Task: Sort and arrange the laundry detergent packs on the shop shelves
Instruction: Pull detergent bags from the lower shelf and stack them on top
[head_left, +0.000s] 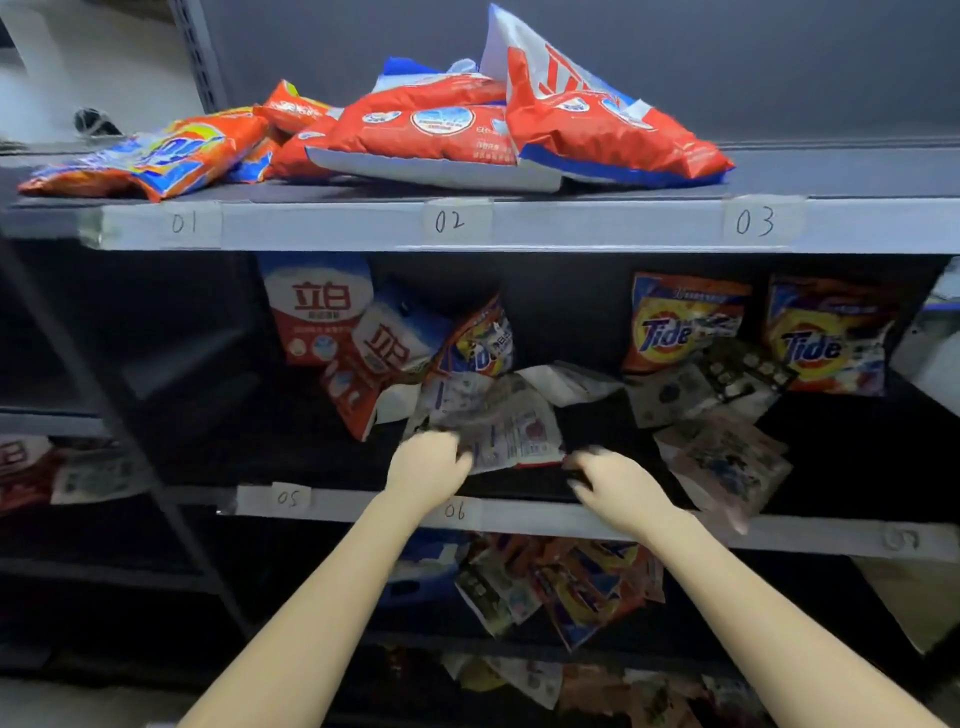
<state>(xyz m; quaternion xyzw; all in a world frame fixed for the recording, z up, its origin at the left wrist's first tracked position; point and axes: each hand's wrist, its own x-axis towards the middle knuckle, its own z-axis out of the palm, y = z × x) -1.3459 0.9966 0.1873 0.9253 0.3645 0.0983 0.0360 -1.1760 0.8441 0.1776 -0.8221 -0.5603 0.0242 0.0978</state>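
Note:
Both my hands reach into the middle shelf (519, 512), above the label 06. My left hand (428, 467) grips the left edge of a flat white detergent pack (511, 431) that lies face down. My right hand (613, 480) is at that pack's right corner with fingers curled; motion blur hides whether it holds the pack. Behind it lean red-and-white packs (317, 306) and a tilted Tide pack (480, 340). Two orange Tide packs (685, 322) (831, 338) stand upright at the right.
The top shelf (571, 223), labelled 01 to 03, carries a heap of red packs (441, 130) and an orange Tide pack (171, 153). More packs lie jumbled on the lower shelf (566, 587). A loose pack (727, 462) overhangs the middle shelf's edge at right.

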